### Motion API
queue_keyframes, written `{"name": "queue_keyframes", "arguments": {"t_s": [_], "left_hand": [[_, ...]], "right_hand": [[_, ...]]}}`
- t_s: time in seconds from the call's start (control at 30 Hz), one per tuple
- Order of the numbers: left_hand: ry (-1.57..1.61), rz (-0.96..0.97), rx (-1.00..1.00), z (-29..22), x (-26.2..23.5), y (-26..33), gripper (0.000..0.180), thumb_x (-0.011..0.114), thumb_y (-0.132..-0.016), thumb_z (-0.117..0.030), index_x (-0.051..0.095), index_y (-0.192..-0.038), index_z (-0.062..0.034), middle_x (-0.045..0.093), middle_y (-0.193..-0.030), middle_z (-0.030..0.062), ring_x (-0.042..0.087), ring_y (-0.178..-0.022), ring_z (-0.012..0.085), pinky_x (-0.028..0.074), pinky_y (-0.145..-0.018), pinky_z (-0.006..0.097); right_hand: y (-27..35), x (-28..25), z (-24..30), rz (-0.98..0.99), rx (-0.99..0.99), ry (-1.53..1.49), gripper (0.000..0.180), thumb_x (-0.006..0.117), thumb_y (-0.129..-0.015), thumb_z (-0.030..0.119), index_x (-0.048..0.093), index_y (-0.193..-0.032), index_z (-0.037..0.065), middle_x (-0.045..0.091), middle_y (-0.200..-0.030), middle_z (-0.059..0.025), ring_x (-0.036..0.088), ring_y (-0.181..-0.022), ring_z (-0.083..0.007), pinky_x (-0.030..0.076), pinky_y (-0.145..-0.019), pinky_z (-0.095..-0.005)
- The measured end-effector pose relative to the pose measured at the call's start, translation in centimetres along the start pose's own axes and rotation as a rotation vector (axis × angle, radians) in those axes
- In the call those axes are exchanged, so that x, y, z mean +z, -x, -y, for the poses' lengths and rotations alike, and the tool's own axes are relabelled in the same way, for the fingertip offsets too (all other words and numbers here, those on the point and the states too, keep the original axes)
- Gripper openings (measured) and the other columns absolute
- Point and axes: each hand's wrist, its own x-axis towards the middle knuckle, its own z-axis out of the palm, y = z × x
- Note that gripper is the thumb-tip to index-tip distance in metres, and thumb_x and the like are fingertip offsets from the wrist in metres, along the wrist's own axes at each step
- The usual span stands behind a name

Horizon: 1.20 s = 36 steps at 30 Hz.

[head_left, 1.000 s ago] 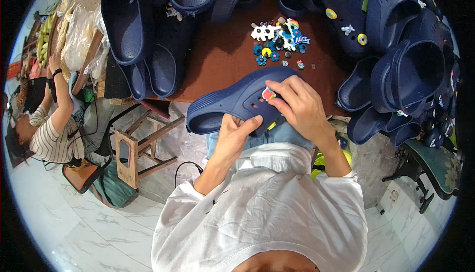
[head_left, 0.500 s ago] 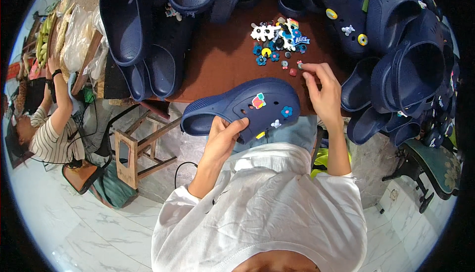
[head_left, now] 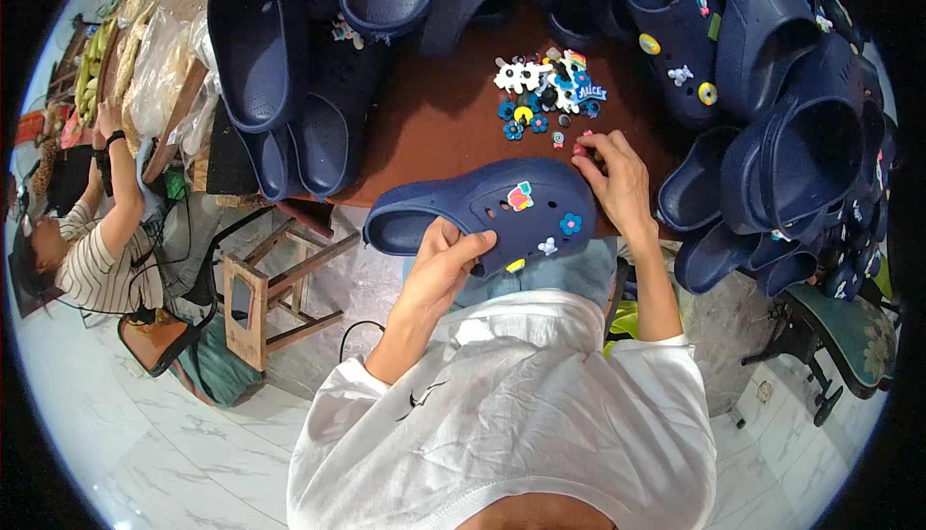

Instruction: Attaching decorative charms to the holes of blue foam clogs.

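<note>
My left hand (head_left: 449, 258) is closed on a navy clog (head_left: 511, 197), thumb on its upper and fingers out of sight beneath. The clog lies on its side at the table's near edge, toe to the right. Fixed in its holes are a red-and-teal charm (head_left: 520, 196), a blue flower charm (head_left: 571, 223), a small white charm (head_left: 548, 245) and a yellow one (head_left: 515, 265). Just beyond the toe, my right hand (head_left: 622, 183) pinches a small red charm (head_left: 580, 150) at the tabletop. A round swirl charm (head_left: 558, 139) lies beside those fingertips.
A heap of loose charms (head_left: 540, 96) sits on the brown table (head_left: 434, 110). Navy clogs (head_left: 256, 43) stand along the left and far sides; charm-studded clogs (head_left: 820, 149) crowd the right. A wooden stool (head_left: 246, 313) is at lower left. Farther left, another person (head_left: 111, 250) reaches up.
My right hand has come slightly nearer and closed its fingertips on the red charm. The clog in my left hand appears slightly farther right, as does the whole table scene.
</note>
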Motion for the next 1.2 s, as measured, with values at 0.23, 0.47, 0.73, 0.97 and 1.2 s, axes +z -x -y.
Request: {"name": "queue_keyframes", "arguments": {"t_s": [0.23, 0.47, 0.73, 0.97, 1.2], "left_hand": [[0.044, -0.007, 0.052, 0.7, 0.0, -1.3, 0.030, 0.063, -0.086, 0.000, 0.052, -0.112, 0.0060, 0.064, -0.103, 0.0097, 0.063, -0.091, 0.0152, 0.050, -0.080, 0.027], [-0.010, -0.037, 0.033, 0.6, -0.3, -1.6, 0.032, 0.060, -0.086, 0.002, 0.055, -0.116, 0.0075, 0.064, -0.119, 0.0156, 0.061, -0.111, 0.0222, 0.046, -0.101, 0.035], [0.117, 0.042, 0.065, 0.0, 1.4, -1.4, 0.035, 0.057, -0.087, 0.004, 0.053, -0.121, 0.0062, 0.064, -0.120, 0.0144, 0.062, -0.111, 0.0211, 0.048, -0.098, 0.033], [0.153, 0.061, 0.038, 0.1, 1.1, -1.7, 0.032, 0.060, -0.087, 0.003, 0.055, -0.119, 0.0043, 0.065, -0.117, 0.0122, 0.063, -0.107, 0.0189, 0.049, -0.096, 0.032], [0.139, 0.099, -0.026, 0.8, 2.0, -1.9, 0.036, 0.059, -0.085, 0.005, 0.055, -0.121, 0.0049, 0.064, -0.118, 0.0123, 0.062, -0.109, 0.0202, 0.046, -0.101, 0.034]], "right_hand": [[0.0, -0.9, 0.1, 0.035, 0.146, -0.169, 0.023, 0.070, -0.086, 0.012, 0.065, -0.108, 0.006, 0.058, -0.087, -0.0102, 0.061, -0.076, -0.0239, 0.050, -0.067, -0.0357], [-2.6, -1.0, -0.4, -0.086, -0.030, -0.085, 0.014, 0.065, -0.088, 0.009, 0.067, -0.101, 0.006, 0.060, -0.091, -0.0112, 0.062, -0.080, -0.0305, 0.049, -0.072, -0.0377], [-5.1, 0.2, -0.3, 0.085, -0.247, 0.054, 0.021, 0.071, -0.080, 0.010, 0.067, -0.100, 0.008, 0.059, -0.090, -0.0094, 0.061, -0.091, -0.0317, 0.049, -0.078, -0.0425], [-4.0, -1.4, -0.1, 0.043, -0.065, -0.121, 0.018, 0.067, -0.085, 0.009, 0.065, -0.102, 0.005, 0.062, -0.096, -0.0120, 0.064, -0.090, -0.0320, 0.050, -0.078, -0.0389], [-0.7, -3.1, 7.5, 0.120, -0.247, -0.377, 0.016, 0.071, -0.079, 0.009, 0.065, -0.092, 0.004, 0.064, -0.088, -0.0093, 0.063, -0.082, -0.0255, 0.048, -0.074, -0.0353]]}}
